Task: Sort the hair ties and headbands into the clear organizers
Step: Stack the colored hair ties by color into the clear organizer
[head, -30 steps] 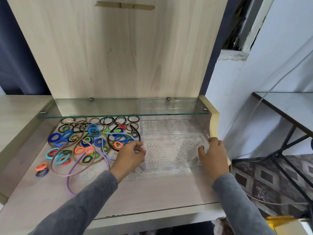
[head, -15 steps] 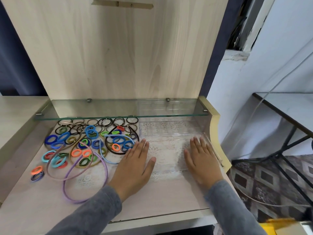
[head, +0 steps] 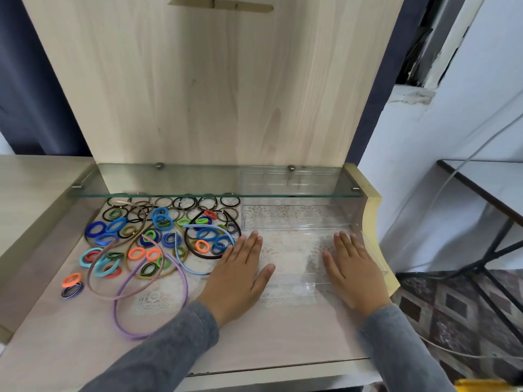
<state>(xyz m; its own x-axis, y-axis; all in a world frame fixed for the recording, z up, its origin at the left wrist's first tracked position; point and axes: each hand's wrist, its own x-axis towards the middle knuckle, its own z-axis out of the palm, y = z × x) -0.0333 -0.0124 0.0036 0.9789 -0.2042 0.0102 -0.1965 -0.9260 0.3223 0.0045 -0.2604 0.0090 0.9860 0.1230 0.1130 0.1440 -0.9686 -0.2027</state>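
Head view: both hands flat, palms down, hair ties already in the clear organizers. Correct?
No. The left hand and right hand do lie flat, but the hair ties sit on the desk left of the clear organizers, which hold none; the head view shows it.

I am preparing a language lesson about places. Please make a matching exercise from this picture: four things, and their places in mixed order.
Things:
1 left hand
2 right hand
3 purple headband
4 black ties

Places:
a back row, below the glass shelf
b by the table's right edge
c just right of the pile
d in front of the pile

Pairs: 1-c; 2-b; 3-d; 4-a
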